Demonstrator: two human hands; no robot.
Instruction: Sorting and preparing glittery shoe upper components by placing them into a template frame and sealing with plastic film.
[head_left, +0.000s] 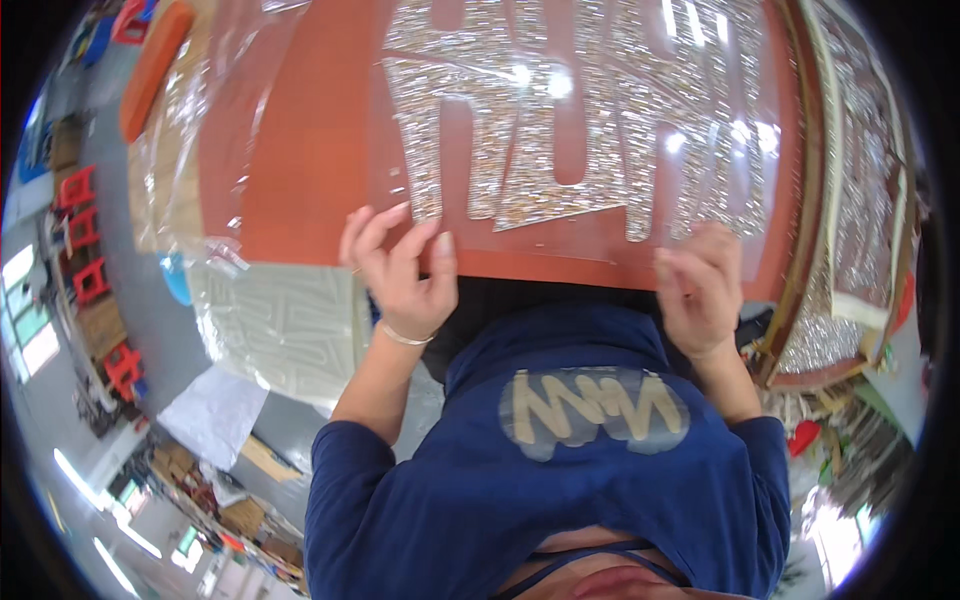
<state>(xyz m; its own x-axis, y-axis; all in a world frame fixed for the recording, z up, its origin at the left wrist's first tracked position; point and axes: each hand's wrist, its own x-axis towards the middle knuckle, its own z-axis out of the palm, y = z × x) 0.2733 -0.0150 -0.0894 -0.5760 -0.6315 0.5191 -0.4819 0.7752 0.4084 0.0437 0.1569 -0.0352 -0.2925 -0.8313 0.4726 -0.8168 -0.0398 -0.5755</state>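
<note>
Glittery silver-gold cut-out pieces (570, 200) with long slots and pointed ends lie flat under a clear plastic sheet (540, 242) on an orange-red board (300, 170). My left hand (405, 275), a bangle on its wrist, is at the near edge of the sheet. Its fingers are bent but spread apart, beside the lower tip of the leftmost piece. Below the right-hand pieces, my right hand (705, 285) has its fingers curled together at the sheet's edge. Whatever may be between those fingertips cannot be made out.
Crumpled clear film (180, 160) and an orange bar (155, 70) are at the far left. A pale embossed sheet (280, 320) sits lower, left of my arm. To the right stands a wood-edged frame (795, 230) beside more glitter material (865, 150). Red stools (85, 220) stand beyond.
</note>
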